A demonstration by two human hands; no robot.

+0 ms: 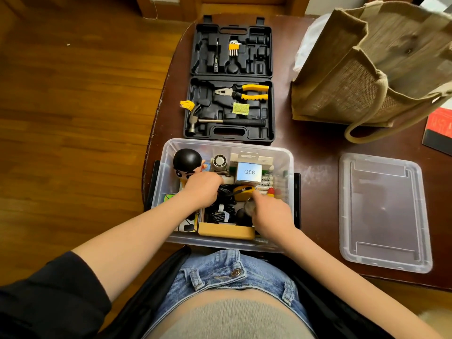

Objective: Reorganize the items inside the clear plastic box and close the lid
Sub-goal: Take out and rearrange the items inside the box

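Observation:
The clear plastic box [168,152] stands open at the table's near edge, packed with small items: a black-haired figurine [187,160], a small fan [219,161], a white box marked Q88 [249,172], markers [266,183] and a tan cardboard tray [226,232]. My left hand [203,189] is inside the box, fingers curled on a bundle of black cables [220,209]. My right hand [271,211] is also inside, closed around a small dark fuzzy object [249,206] beside a yellow tape measure [242,190]. The clear lid [384,211] lies flat to the right of the box.
An open black tool case [232,77] with hammer, pliers and hex keys lies just behind the box. A burlap tote bag [367,69] stands at the back right. A red and black book [439,130] shows at the right edge. Wooden floor lies to the left.

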